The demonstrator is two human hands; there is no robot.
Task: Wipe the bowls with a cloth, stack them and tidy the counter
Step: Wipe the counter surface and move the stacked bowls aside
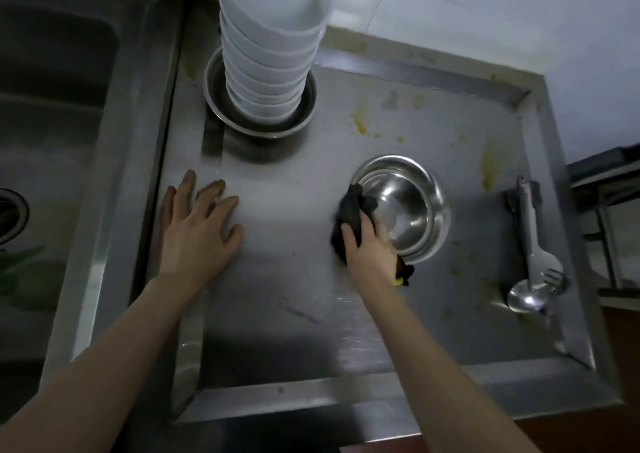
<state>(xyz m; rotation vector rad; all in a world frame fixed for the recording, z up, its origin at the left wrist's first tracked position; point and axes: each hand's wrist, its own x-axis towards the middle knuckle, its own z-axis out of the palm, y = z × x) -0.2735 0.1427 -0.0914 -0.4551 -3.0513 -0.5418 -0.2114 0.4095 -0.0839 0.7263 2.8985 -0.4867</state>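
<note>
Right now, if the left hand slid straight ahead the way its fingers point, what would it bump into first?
Probably the metal dish holding the stack of white bowls. The left hand lies flat on the counter, fingers aimed roughly there, over bare steel.

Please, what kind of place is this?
Probably a kitchen dishwashing area: a steel counter beside a sink, a tall stack of white bowls, and serving tongs lying at the right.

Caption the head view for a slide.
Right hand wipes a steel bowl with a dark cloth; left hand rests flat on the counter.
</note>
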